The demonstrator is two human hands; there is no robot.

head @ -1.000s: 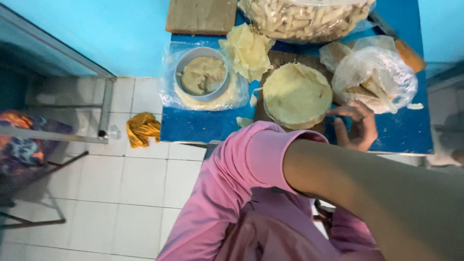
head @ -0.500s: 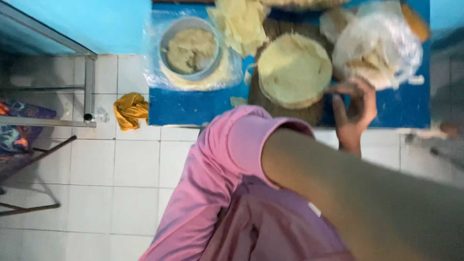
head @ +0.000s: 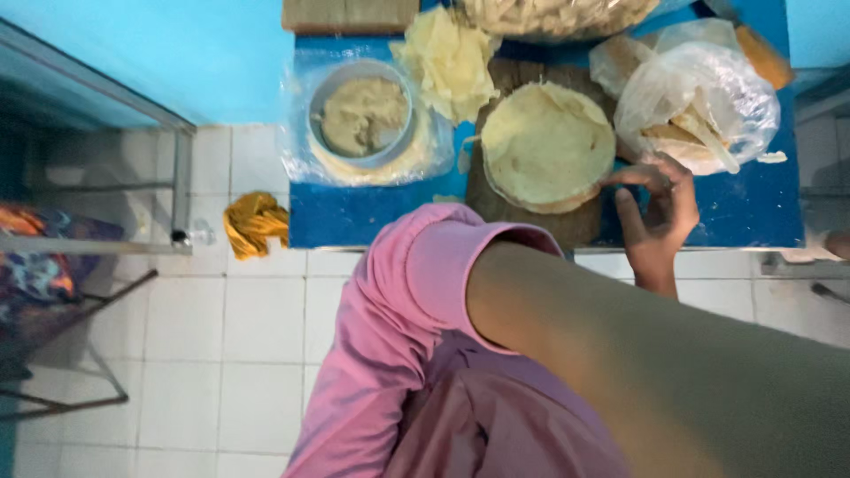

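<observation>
While we looked down past our pink short sleeve [head: 416,292], our bare forearm ran across the lower right of the view. Our right hand [head: 653,208] rested at the near edge of the blue tabletop [head: 354,212], fingers [head: 639,174] curled loosely and partly spread, gripping nothing. Its fingertips touched the right rim of the stack of round pale-yellow flat wrappers [head: 547,142]. That stack lay on a dark wooden board [head: 522,221], near the middle of the table, just beside the hand. Our left hand was out of view.

Left of the stack stood a grey round bowl of beige paste [head: 363,115], set on a crinkled clear plastic sheet [head: 301,159] with more pale dough under it. Between bowl and stack lay a loose heap of crumpled yellow wrapper scraps [head: 450,57]. Right of the stack, just beyond the fingers, sat a clear plastic bag [head: 699,97] holding pale strips; we could not tell what they were. At the far edge were a large clear bag of pale finger-shaped rolls [head: 558,13] and a brown wooden block [head: 350,13].

Off the table: white floor tiles [head: 195,336], a crumpled yellow cloth [head: 252,221] lying on them by the table's left corner, a grey metal frame [head: 181,177] farther left, a patterned fabric [head: 40,265] at the left edge.
</observation>
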